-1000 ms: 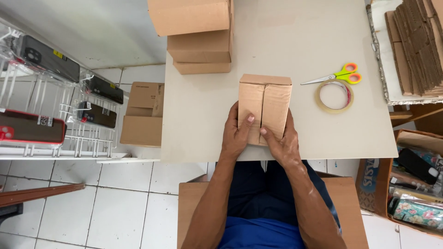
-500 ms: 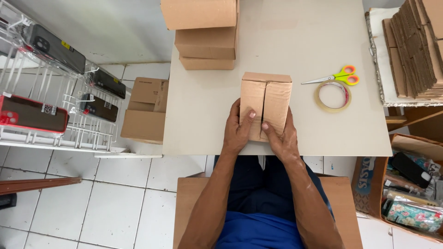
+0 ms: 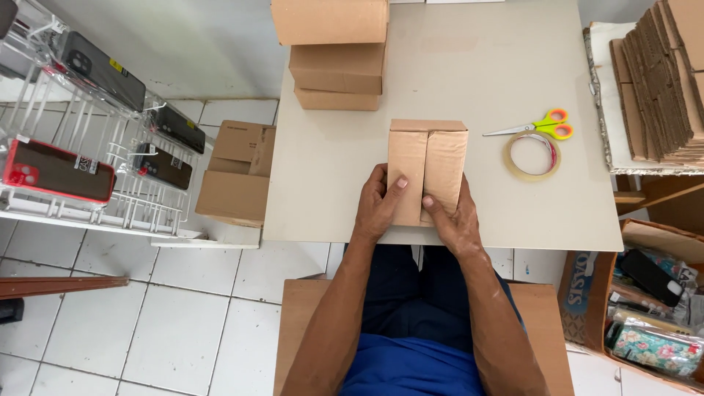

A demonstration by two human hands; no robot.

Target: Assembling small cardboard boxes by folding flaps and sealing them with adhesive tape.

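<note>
A small brown cardboard box [image 3: 427,158] stands on the white table [image 3: 469,73] near its front edge, its two top flaps folded shut with a seam down the middle. My left hand [image 3: 379,202] presses on the left flap, thumb on top. My right hand [image 3: 453,218] grips the near right side, fingers on the right flap. Both hands hold the box together.
Three stacked cardboard boxes [image 3: 334,51] stand at the table's far left. Orange-and-green scissors [image 3: 539,126] and a tape roll [image 3: 532,155] lie to the right. Flat cardboard sheets [image 3: 671,73] are stacked far right. A wire rack with phone cases [image 3: 81,139] is left; boxes [image 3: 235,172] sit on the floor.
The hands and box stay in almost the same place; the camera view has shifted slightly. The fingers have settled a little further onto the flaps.
</note>
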